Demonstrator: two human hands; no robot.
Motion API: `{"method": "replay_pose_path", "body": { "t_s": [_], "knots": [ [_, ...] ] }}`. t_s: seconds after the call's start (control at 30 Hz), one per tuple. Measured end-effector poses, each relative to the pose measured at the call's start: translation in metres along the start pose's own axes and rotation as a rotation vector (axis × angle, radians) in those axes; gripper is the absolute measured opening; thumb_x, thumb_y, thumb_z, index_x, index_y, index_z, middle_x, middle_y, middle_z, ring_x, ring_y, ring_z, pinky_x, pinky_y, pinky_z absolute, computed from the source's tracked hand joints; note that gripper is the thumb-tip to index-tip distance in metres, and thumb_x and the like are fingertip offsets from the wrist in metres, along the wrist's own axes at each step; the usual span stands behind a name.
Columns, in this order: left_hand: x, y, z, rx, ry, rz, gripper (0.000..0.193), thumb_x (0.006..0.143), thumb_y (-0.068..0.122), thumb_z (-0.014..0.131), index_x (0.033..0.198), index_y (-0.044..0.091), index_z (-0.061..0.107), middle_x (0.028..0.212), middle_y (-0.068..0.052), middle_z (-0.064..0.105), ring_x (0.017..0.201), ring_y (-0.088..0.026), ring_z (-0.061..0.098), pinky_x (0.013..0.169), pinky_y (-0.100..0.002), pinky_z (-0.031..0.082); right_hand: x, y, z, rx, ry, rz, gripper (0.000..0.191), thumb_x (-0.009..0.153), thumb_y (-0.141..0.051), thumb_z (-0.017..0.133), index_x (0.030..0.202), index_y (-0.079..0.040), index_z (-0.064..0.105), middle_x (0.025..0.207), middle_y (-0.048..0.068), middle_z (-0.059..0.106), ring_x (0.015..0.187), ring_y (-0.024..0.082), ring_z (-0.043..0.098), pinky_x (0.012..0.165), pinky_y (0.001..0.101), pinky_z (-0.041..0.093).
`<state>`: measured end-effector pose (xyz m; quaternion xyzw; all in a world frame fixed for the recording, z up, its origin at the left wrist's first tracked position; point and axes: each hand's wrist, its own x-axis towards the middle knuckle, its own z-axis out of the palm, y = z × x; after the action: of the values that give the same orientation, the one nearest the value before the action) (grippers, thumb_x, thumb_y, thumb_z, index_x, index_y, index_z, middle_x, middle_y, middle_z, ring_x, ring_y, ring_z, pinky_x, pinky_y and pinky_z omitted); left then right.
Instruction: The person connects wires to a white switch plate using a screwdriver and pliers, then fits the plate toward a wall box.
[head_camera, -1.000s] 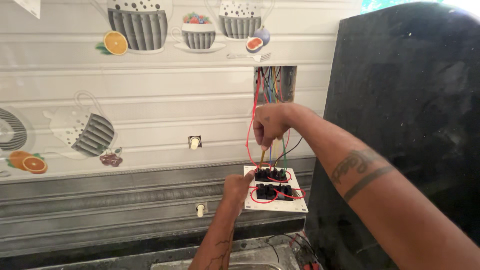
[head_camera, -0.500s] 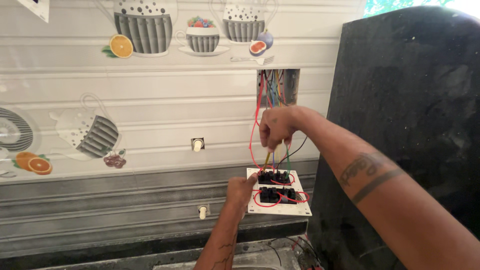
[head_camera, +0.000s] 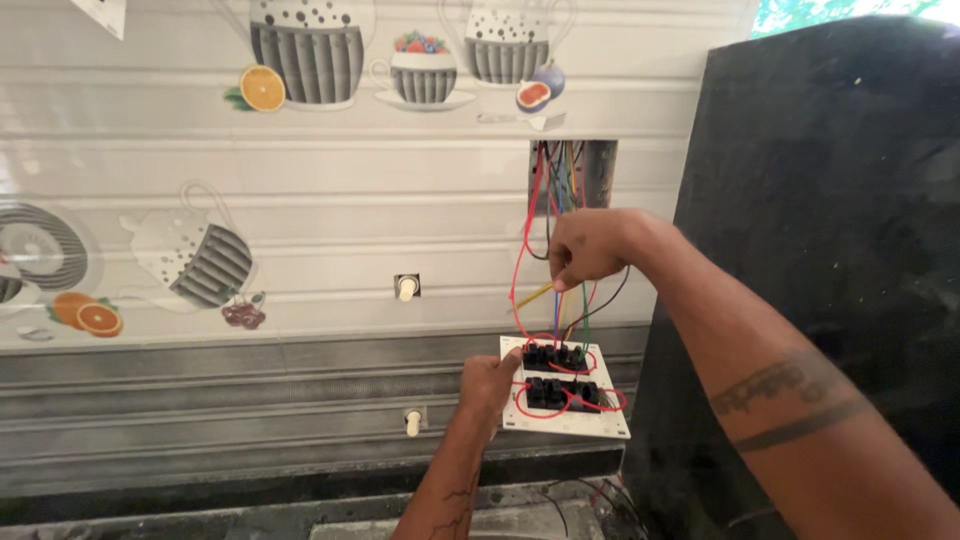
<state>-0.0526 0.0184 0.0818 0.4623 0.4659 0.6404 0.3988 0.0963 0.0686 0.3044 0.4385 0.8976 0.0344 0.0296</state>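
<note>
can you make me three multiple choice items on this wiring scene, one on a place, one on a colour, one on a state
1. Where do the wires come out of the wall?
A. from a cut-out opening above the switch plate
B. from the peg at the middle of the wall
C. from the dark panel on the right

2. What colour are the wire loops lying across the black switch modules?
A. white
B. red
C. purple

3. How is the switch plate placed?
A. screwed flat into the wall
B. lying on the counter
C. held off the wall, back side showing

Answers:
1 A, the wires run down from the wall opening.
2 B, red loops circle the modules.
3 C, the left hand grips the white switch plate by its edge while the right hand pinches wires above it.
</note>
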Motion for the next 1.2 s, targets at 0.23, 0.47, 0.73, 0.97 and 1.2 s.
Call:
{"method": "replay_pose_path", "body": {
  "t_s": [0.23, 0.47, 0.73, 0.97, 1.2],
  "knots": [
    [0.011, 0.008, 0.002, -0.03, 0.054, -0.168, 0.051, 0.088, 0.024, 0.081, 0.058, 0.005, 0.045, 0.062, -0.002, 0.046, 0.054, -0.015, 0.038, 0.046, -0.042, 0.034, -0.01, 0.004, 0.01, 0.083, 0.078, 0.002, 0.029, 0.07, -0.028, 0.089, 0.09, -0.009, 0.083, 0.083, 0.009, 0.08, 0.075, 0.021, 0.075, 0.07, 0.0357, 0.057],
    [0.01, 0.012, 0.002, -0.11, 0.013, -0.243, 0.038, 0.089, 0.021, 0.079, 0.066, -0.002, 0.059, 0.07, -0.01, 0.061, 0.058, -0.018, 0.052, 0.05, -0.043, 0.043, -0.021, 0.013, 0.006, 0.097, 0.037, 0.034, 0.035, 0.069, -0.028, 0.09, 0.094, -0.005, 0.083, 0.085, 0.009, 0.082, 0.076, 0.02, 0.075, 0.07, 0.0347, 0.057],
    [0.011, 0.007, 0.009, -0.106, -0.004, -0.24, 0.038, 0.091, 0.02, 0.077, 0.065, -0.004, 0.061, 0.069, -0.01, 0.061, 0.054, -0.017, 0.052, 0.047, -0.043, 0.043, -0.019, 0.009, 0.011, 0.102, 0.053, 0.042, 0.036, 0.069, -0.028, 0.091, 0.097, -0.007, 0.083, 0.083, 0.007, 0.08, 0.072, 0.018, 0.074, 0.067, 0.0337, 0.057],
    [0.01, 0.003, 0.005, -0.014, 0.002, -0.167, 0.05, 0.091, 0.025, 0.077, 0.056, 0.003, 0.049, 0.059, -0.003, 0.05, 0.05, -0.014, 0.041, 0.044, -0.041, 0.037, -0.017, 0.004, 0.017, 0.099, 0.033, 0.064, 0.033, 0.07, -0.028, 0.09, 0.096, -0.009, 0.083, 0.078, 0.006, 0.078, 0.067, 0.018, 0.071, 0.062, 0.0348, 0.056],
    [0.011, -0.004, 0.002, 0.103, 0.019, -0.027, 0.057, 0.092, 0.03, 0.077, 0.051, 0.005, 0.045, 0.052, 0.002, 0.043, 0.047, -0.011, 0.035, 0.041, -0.04, 0.031, -0.017, 0.002, 0.018, 0.108, 0.046, 0.034, 0.029, 0.07, -0.028, 0.09, 0.09, -0.008, 0.084, 0.076, 0.007, 0.079, 0.067, 0.018, 0.071, 0.062, 0.0344, 0.055]
  ]
}}
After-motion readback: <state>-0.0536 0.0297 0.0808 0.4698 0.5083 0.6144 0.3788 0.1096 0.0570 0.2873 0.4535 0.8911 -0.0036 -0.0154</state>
